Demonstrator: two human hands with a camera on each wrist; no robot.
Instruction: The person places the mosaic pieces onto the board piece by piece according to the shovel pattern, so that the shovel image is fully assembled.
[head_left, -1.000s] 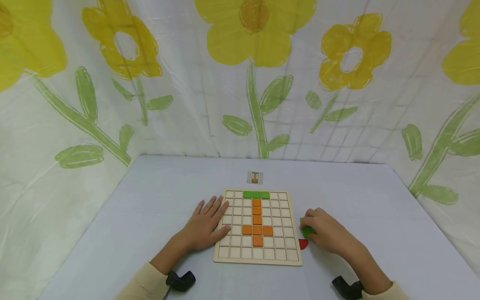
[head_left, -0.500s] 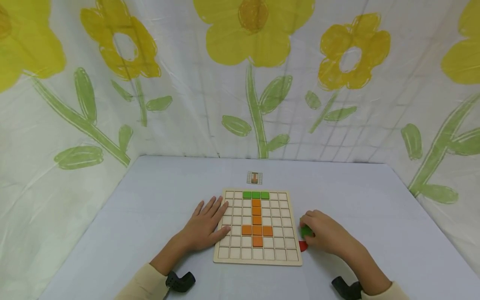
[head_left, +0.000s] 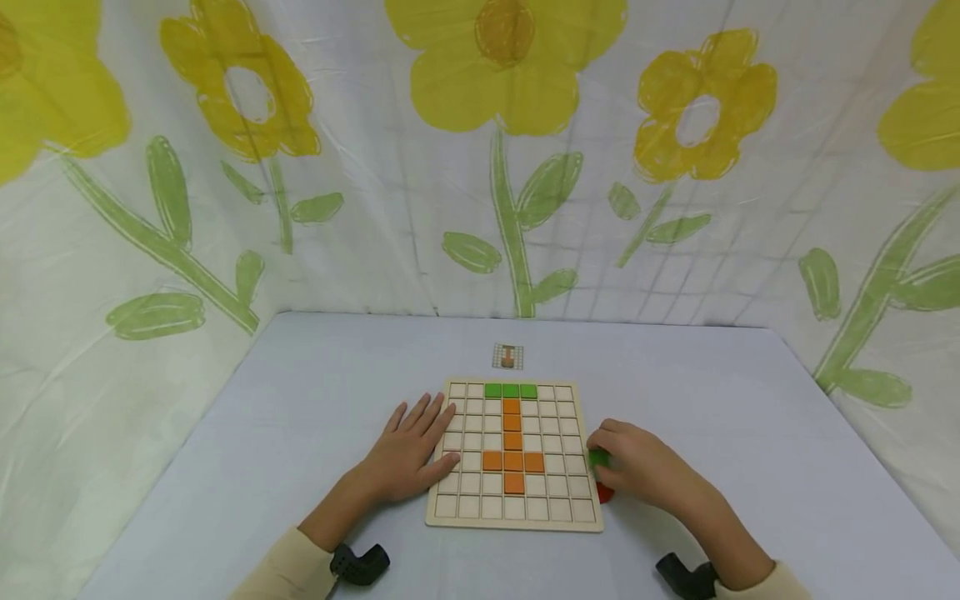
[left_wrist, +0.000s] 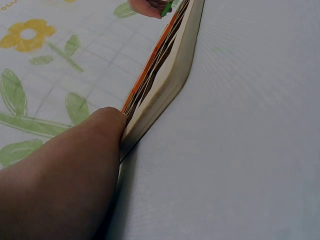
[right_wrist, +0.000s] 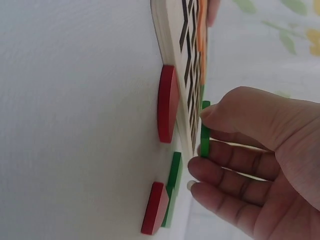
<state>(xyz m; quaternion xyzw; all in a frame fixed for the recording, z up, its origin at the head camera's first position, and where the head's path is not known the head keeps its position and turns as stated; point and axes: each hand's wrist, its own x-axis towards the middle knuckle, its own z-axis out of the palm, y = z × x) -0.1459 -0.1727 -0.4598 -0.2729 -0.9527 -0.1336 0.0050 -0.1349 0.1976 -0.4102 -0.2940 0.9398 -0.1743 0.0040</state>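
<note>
A square wooden grid board (head_left: 465,506) lies on the table. Three green tiles (head_left: 511,391) fill cells in its far row, and several orange tiles (head_left: 512,440) form a column with a short crossbar. My left hand (head_left: 405,454) rests with spread fingers on the board's left edge; its thumb (left_wrist: 107,125) reaches over the rim in the left wrist view. Just off the board's right edge, my right hand (head_left: 637,462) pinches a green tile (right_wrist: 205,130) between thumb and fingers, above the table. A red rounded piece (right_wrist: 167,105) lies against the board's edge below that hand.
A second red piece (right_wrist: 155,207) and loose green pieces (right_wrist: 173,172) lie on the table under the right hand. Beyond the board is a small printed grid card (head_left: 507,357). A flower-patterned white curtain (head_left: 360,208) hangs behind the table.
My right hand has moved left to the board's right edge with the green tile in its fingers. The left hand stays on the board.
</note>
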